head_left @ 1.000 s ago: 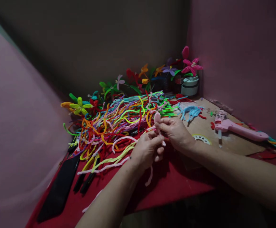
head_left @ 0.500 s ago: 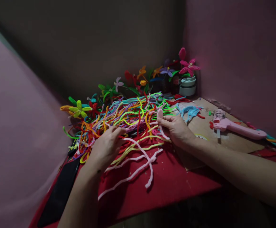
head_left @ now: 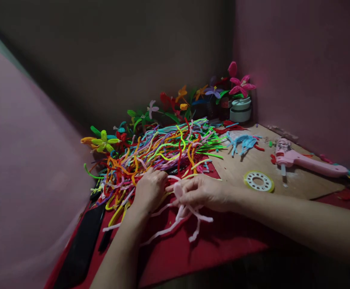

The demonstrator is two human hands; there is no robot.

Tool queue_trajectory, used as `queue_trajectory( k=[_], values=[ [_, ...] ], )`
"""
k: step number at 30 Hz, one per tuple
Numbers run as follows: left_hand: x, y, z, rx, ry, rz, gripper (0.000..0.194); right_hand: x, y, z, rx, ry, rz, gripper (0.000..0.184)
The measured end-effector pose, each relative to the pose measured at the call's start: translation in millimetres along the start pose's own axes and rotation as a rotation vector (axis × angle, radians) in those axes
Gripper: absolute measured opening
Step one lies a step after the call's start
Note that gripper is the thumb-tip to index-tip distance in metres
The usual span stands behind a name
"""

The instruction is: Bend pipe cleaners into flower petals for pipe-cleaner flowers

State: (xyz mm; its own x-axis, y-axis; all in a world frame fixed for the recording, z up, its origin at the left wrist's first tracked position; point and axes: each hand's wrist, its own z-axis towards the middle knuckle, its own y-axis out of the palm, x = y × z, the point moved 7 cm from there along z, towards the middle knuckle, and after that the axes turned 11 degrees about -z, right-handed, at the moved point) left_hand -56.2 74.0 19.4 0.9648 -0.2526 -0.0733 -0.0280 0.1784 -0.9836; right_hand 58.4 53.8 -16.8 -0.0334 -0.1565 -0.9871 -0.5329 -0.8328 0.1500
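Observation:
A big heap of pipe cleaners in many colours (head_left: pixel 162 150) lies on the red table (head_left: pixel 223 241). My left hand (head_left: pixel 149 190) rests on the heap's near edge with its fingers curled around some strands. My right hand (head_left: pixel 200 192) is close beside it, fingers pinched on a pale pink pipe cleaner piece (head_left: pixel 179 190) with a looped end. Several loose pale pink pipe cleaners (head_left: pixel 189 218) lie on the red cloth just below both hands.
Finished pipe cleaner flowers (head_left: pixel 241 85) stand along the back wall near a grey-white pot (head_left: pixel 240 109). A pink glue gun (head_left: pixel 308 162) and a yellow-white ring (head_left: pixel 258 181) lie on a wooden board (head_left: pixel 283 180) at right. Dark flat objects (head_left: pixel 81 249) lie at the table's left edge.
My right hand has moved left and down from the heap's right side with the pink looped piece, now next to my left hand. The yellow-white ring is uncovered.

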Motion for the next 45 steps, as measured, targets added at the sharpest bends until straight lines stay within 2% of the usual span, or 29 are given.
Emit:
queue_trajectory(
  k=[3, 5, 10, 12, 16, 19, 24, 26, 29, 31, 35, 37, 41, 45],
  values=[
    [-3, 1.7, 2, 0.077, -0.022, -0.033, 0.014, -3, 8, 2, -0.062, -0.133, -0.210, 0.022],
    [-11, 5.3, 5, 0.105, -0.052, -0.120, 0.017, -4, 8, 2, -0.070, -0.173, -0.276, 0.018],
    [-34, 14.3, 24, 0.088, -0.005, -0.365, 0.016, -2, 1, 2, 0.006, -0.122, -0.308, 0.016],
    [-43, 12.5, 35, 0.121, 0.023, -0.455, 0.017, -1, -1, 3, 0.041, -0.095, -0.304, 0.015],
    [-67, 11.7, 59, 0.184, -0.043, -0.536, 0.019, 1, -5, 4, 0.092, -0.051, -0.286, 0.015],
    [-75, 12.5, 68, 0.189, -0.078, -0.545, 0.021, 4, -7, 4, 0.128, -0.041, -0.224, 0.019],
    [-62, -1.5, 48, 0.090, -0.040, -0.727, 0.024, 19, -8, 8, 0.113, 0.032, 0.116, 0.024],
    [-56, -14.9, 32, 0.122, -0.054, -0.859, 0.024, 24, -7, 11, 0.082, 0.053, 0.232, 0.023],
    [-44, -18.9, 10, 0.062, -0.079, -0.944, 0.023, 28, -9, 13, 0.078, 0.062, 0.285, 0.021],
    [-36, -9.9, 0, -0.023, -0.077, -0.812, 0.019, 24, -12, 13, 0.103, 0.026, 0.177, 0.021],
    [-37, 14.3, -9, -0.121, -0.131, -0.187, 0.021, -6, -12, 10, 0.125, -0.231, -0.311, 0.021],
    [-44, 22.2, -12, -0.195, -0.181, 0.002, 0.022, -12, -13, 9, 0.144, -0.270, -0.444, 0.021],
    [-53, 23.0, -18, -0.359, -0.224, 0.093, 0.023, -5, -22, 10, 0.218, -0.204, -0.485, 0.021],
    [-44, 14.7, -15, -0.409, -0.160, 0.112, 0.025, -3, -23, 8, 0.249, -0.193, -0.536, 0.025]
  ],
)
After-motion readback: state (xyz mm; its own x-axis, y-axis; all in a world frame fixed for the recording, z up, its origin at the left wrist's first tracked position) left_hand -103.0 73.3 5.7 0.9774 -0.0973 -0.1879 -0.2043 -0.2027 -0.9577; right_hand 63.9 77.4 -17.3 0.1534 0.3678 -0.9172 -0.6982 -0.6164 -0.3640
